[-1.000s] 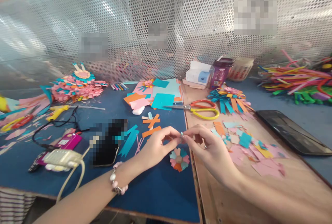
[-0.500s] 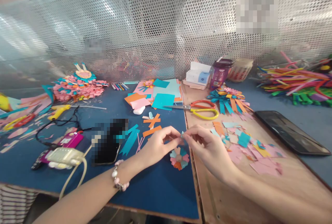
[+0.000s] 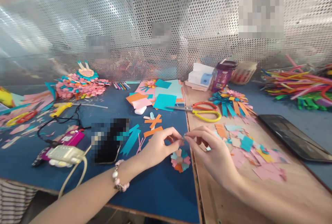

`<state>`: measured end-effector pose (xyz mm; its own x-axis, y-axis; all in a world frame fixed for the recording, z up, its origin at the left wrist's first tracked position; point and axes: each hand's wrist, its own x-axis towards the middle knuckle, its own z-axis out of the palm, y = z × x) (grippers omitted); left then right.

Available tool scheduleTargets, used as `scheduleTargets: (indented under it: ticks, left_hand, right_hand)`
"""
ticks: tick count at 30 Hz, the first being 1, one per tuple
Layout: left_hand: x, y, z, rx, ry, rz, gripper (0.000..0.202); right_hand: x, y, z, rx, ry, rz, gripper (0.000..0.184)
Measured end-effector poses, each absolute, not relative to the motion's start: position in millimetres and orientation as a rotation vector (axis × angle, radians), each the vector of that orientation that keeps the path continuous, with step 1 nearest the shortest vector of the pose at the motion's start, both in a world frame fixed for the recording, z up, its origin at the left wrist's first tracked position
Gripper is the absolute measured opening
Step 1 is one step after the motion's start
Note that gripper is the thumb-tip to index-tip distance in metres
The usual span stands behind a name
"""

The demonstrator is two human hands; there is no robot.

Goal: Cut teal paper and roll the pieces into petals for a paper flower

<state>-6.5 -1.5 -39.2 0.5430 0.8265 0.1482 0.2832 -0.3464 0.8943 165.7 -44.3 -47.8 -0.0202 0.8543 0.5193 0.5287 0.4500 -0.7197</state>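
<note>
Both hands meet over the seam between the blue and wooden tabletops. My left hand, with a beaded bracelet on its wrist, pinches a small light-blue paper piece between thumb and forefinger. From the other side my right hand pinches the same piece, mostly hidden by fingertips. Just below lies a round paper flower with pink, blue and orange petals; neither hand appears to grip it. Orange paper strips and teal strips lie left of my hands. Cut paper scraps spread to the right.
Scissors with red and yellow handles lie beyond my hands, near paper sheets. At left are a phone, a power strip and a yellow glue gun. A dark tray is at right; a cup stands behind.
The view has shifted slightly. My fingertips still pinch the small paper piece, with a small change in finger position; the paper flower below stays put.
</note>
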Motion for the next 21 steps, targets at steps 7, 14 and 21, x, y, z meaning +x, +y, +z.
scheduleTargets:
  ticks: [7,14,21]
  left_hand:
    - [-7.1,-2.4,-38.5,1.948,0.91,0.746,0.007]
    - [-8.1,-1.7,-40.1,1.969,0.892,0.745,0.007]
    - [-8.1,-0.6,-41.6,1.956,0.861,0.748,0.007]
  right_hand:
    - [164.7,-43.5,-46.9,-1.266,-1.666,0.464,0.006]
    - [165.2,-43.5,-47.1,-1.268,-1.659,0.517,0.007]
    - [166.0,-44.5,-45.8,-1.288,-1.66,0.567,0.008]
